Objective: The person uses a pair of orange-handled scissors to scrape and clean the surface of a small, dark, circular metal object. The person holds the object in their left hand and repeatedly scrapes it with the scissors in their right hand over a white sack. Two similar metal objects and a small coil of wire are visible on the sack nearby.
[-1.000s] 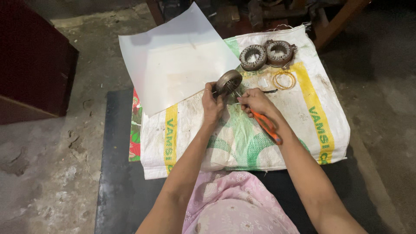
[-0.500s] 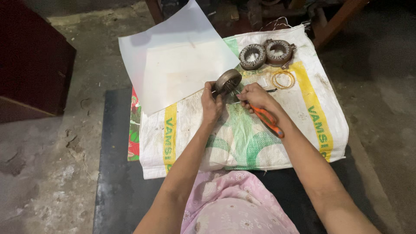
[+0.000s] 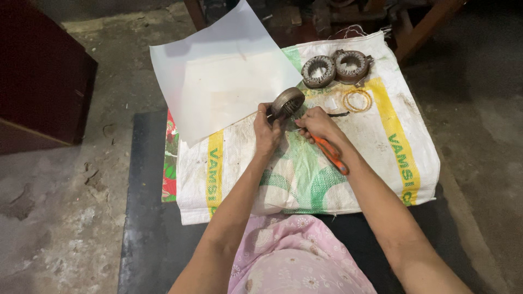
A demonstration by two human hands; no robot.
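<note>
My left hand (image 3: 267,130) grips a round slotted metal ring (image 3: 287,102), held on edge above a white woven sack (image 3: 381,163). My right hand (image 3: 317,124) is closed on an orange-handled tool (image 3: 331,154), whose tip points at the ring's lower side. The tool's working end is hidden by my fingers. Two more metal rings (image 3: 318,71) (image 3: 351,63) lie side by side at the sack's far edge. A loop of copper-coloured wire (image 3: 357,100) rests just below them.
A large white translucent sheet (image 3: 223,76) lies over the sack's far left corner. The sack sits on a black mat (image 3: 144,190) on a rough concrete floor. A dark red cabinet (image 3: 38,76) stands left; wooden legs and clutter lie beyond.
Both hands stay at the ring, which has turned a little in my left hand. The tool's handle has shifted only slightly.
</note>
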